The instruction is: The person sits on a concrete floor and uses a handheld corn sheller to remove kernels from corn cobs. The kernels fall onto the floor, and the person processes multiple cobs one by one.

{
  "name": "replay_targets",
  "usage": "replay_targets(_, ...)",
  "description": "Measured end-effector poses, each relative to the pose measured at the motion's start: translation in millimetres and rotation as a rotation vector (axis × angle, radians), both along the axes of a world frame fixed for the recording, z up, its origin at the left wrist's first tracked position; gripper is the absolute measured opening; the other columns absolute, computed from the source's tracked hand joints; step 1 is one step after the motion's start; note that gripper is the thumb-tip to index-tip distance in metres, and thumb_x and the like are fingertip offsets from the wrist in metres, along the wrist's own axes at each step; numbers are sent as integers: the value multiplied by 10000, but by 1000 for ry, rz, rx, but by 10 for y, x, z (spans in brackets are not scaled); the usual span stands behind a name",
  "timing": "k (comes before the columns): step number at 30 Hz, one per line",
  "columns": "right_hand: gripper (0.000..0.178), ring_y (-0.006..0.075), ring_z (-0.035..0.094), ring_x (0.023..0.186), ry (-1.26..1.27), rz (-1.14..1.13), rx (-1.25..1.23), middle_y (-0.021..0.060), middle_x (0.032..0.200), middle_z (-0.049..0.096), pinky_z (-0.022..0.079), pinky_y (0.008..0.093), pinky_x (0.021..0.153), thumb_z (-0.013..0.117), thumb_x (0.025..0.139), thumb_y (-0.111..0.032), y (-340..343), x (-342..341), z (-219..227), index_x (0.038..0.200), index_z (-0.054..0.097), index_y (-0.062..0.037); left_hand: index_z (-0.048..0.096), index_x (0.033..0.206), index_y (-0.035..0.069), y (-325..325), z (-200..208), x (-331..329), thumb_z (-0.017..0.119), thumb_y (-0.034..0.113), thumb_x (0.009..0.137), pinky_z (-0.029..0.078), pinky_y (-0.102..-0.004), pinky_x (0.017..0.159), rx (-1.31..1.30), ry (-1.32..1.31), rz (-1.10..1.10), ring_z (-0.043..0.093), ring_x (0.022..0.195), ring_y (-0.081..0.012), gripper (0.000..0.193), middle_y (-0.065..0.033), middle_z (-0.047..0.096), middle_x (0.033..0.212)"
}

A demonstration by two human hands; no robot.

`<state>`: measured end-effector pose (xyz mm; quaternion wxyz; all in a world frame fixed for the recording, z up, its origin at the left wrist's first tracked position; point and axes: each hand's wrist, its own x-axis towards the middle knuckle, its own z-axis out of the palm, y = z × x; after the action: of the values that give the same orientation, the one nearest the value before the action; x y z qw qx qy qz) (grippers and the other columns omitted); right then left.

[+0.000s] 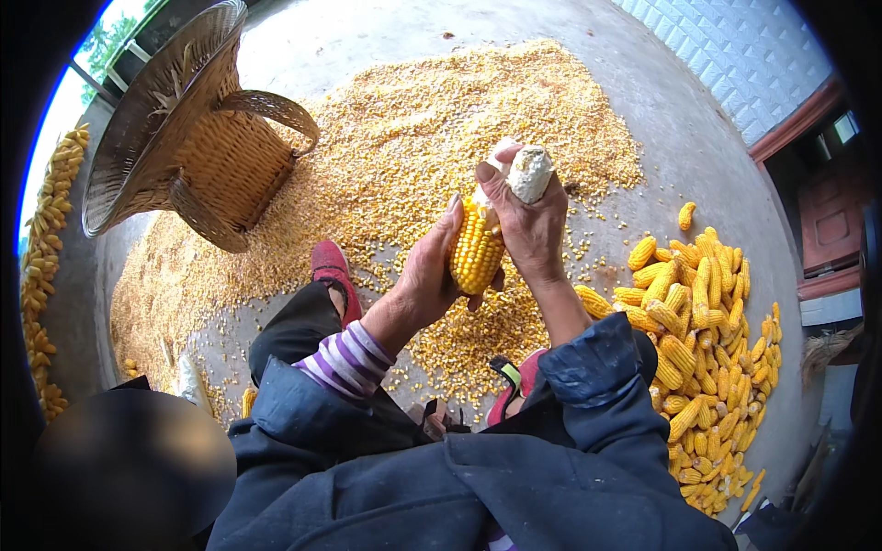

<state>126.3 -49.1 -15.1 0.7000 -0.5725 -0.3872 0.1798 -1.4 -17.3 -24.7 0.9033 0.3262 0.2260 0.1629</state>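
In front of me my left hand (429,260) is closed around a partly shelled ear of corn (477,254). Yellow kernels cover its lower part, while its upper end shows pale and bare. My right hand (530,220) grips a bare white corn cob (531,174), its broken end pointing up and away from me. The right thumb lies across the upper part of the ear, so the two hands meet around it. Fingers hide where cob and ear touch. Beneath my hands, loose corn kernels (404,138) spread over the concrete floor (661,165).
A woven basket (225,161) with a wide rim and looped handles lies tilted at the far left. Unshelled ears (707,349) are heaped on the right. More ears (41,257) line the left edge. My red shoes (333,271) rest among kernels. A doorway (831,202) stands far right.
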Motion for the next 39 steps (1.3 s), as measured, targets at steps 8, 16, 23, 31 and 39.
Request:
replay_targets(8, 235, 108, 618, 787, 149, 345, -88, 41, 870, 648, 501, 249, 701, 712, 820, -105, -68, -181, 120, 1017, 617, -18, 593, 1112, 18, 13, -217, 34, 404, 527, 951, 438, -241, 505, 397, 176, 380, 578, 642, -98, 566, -48, 616, 834)
replay_targets(16, 278, 64, 547, 665, 8, -35, -183, -1, 760, 621, 446, 223, 589, 784, 786, -235, 88, 39, -194, 882, 615, -37, 558, 951, 62, -41, -134, 109, 375, 547, 947, 333, -308, 318, -58, 163, 208, 500, 400, -199, 519, -82, 563, 649)
replay_targets(23, 302, 116, 595, 869, 205, 499, -113, 54, 933, 634, 503, 278, 734, 742, 815, -183, -105, -60, 89, 1066, 631, -56, 504, 1126, 81, 32, -55, 47, 432, 491, 950, 446, -302, 389, 225, 59, 333, 573, 533, -171, 452, -56, 597, 825)
replay_targets(31, 303, 128, 597, 677, 9, -34, -129, 45, 756, 655, 485, 284, 626, 785, 774, -280, 93, -8, -174, 849, 615, -41, 537, 964, 110, -143, -58, 175, 370, 537, 951, 321, -281, 309, -33, 188, 293, 498, 401, -165, 458, -29, 551, 633)
replay_targets(39, 365, 134, 604, 836, 253, 572, -164, 50, 968, 638, 489, 273, 804, 752, 809, -183, -153, 28, 192, 1111, 610, -35, 548, 1073, 67, 11, -211, 181, 383, 552, 949, 374, -271, 383, 415, 45, 444, 527, 488, -138, 527, -40, 581, 739)
